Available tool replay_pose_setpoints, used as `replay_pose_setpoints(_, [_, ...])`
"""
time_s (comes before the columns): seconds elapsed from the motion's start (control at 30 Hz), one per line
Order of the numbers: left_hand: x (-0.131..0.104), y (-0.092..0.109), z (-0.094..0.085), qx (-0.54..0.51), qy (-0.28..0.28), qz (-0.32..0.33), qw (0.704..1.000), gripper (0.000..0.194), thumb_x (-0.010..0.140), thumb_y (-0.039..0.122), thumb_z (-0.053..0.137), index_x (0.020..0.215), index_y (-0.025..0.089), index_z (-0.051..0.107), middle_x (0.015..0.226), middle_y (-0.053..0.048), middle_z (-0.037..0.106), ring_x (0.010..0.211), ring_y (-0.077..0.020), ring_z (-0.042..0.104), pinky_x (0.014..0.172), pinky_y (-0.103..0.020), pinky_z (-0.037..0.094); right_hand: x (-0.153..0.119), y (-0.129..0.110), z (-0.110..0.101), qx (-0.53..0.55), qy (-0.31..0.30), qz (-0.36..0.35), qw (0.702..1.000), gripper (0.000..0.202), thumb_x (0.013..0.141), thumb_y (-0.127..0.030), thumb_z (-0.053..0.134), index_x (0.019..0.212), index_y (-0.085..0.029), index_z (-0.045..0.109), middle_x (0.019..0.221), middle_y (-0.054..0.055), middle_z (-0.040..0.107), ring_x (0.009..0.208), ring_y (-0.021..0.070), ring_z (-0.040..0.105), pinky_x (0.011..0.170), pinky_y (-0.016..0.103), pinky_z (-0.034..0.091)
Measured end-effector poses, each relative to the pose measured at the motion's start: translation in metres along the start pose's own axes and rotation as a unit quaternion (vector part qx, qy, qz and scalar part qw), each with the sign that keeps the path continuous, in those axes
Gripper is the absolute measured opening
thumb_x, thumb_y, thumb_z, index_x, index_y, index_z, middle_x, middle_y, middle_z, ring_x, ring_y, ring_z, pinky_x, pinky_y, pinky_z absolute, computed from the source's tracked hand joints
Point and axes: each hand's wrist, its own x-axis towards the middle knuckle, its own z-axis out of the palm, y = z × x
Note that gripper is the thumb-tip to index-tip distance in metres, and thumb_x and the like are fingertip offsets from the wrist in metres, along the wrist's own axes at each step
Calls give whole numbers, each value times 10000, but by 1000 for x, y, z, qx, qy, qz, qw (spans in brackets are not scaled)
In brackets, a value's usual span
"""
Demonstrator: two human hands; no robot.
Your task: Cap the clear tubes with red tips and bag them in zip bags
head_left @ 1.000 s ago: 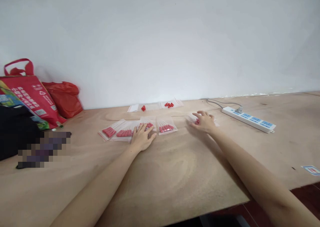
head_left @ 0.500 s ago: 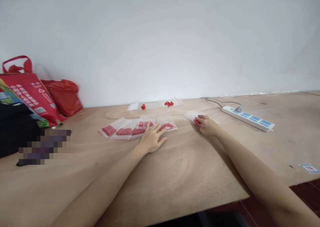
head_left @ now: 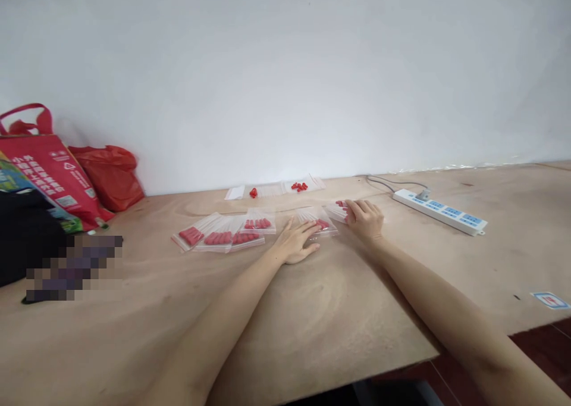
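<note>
My left hand [head_left: 297, 243] lies flat with fingers spread, its fingertips pressing on a clear zip bag [head_left: 329, 230] of red tube-shaped pieces. Just to the right, my right hand [head_left: 366, 218] is closed on the edge of another zip bag [head_left: 336, 212] that also holds red pieces; its fingertips are partly hidden. Left of my hands, several more zip bags lie overlapping, among them a leftmost bag [head_left: 191, 236], a middle bag [head_left: 218, 238] and an upper bag [head_left: 257, 223]. All have red pieces gathered inside.
Against the wall lie flat clear bags with small red pieces [head_left: 299, 187] and a red clump [head_left: 253, 193]. A white power strip [head_left: 439, 211] with a plug is on the right. On the left stand a red carrier bag [head_left: 51, 171], a red plastic bag [head_left: 109, 177] and a black item [head_left: 29, 233].
My left hand has moved right, and the rightmost bag of the row has shifted right with it. My right hand has turned, and its bag now sits at a different angle.
</note>
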Motion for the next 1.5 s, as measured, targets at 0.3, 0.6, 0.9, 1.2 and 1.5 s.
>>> replay_pose_setpoints(0.3, [-29,-15,-10,37,244,-101,964,496,727,200,545,1190,139,382,1119,-145,505,1067,-280,461,896,-449,393,8,-83,11,27,60,-278,958,228,871,-149,364,928,-153,585,747,50,614,685,145,464,618,312,245])
replay_pose_setpoints(0.6, [-63,-29,-21,74,184,11,980,169,819,137,441,825,169,606,798,-40,644,729,-162,605,659,-283,506,-11,-110,6,95,-24,-354,930,194,863,-250,426,870,-166,601,773,50,610,719,149,473,634,303,268])
replay_pose_setpoints(0.9, [-67,-32,-23,6,235,9,972,175,842,165,453,784,163,618,792,-35,645,713,-129,617,653,-244,522,-15,-70,2,107,-15,-314,943,205,832,-180,456,706,-185,619,629,6,597,678,127,484,753,300,273])
replay_pose_setpoints(1.2, [-73,-37,-29,115,211,73,968,180,835,145,447,789,148,621,779,-47,654,697,-139,618,636,-249,518,-12,-80,2,119,18,-332,935,244,822,-133,440,625,-166,582,571,0,564,666,119,480,768,312,248])
replay_pose_setpoints(1.5, [-63,-25,-27,114,230,89,962,121,819,174,500,814,144,617,787,-47,664,724,-152,620,669,-271,509,-13,-88,-3,133,6,-316,939,227,806,-145,430,625,-164,566,586,5,555,656,122,462,774,342,240])
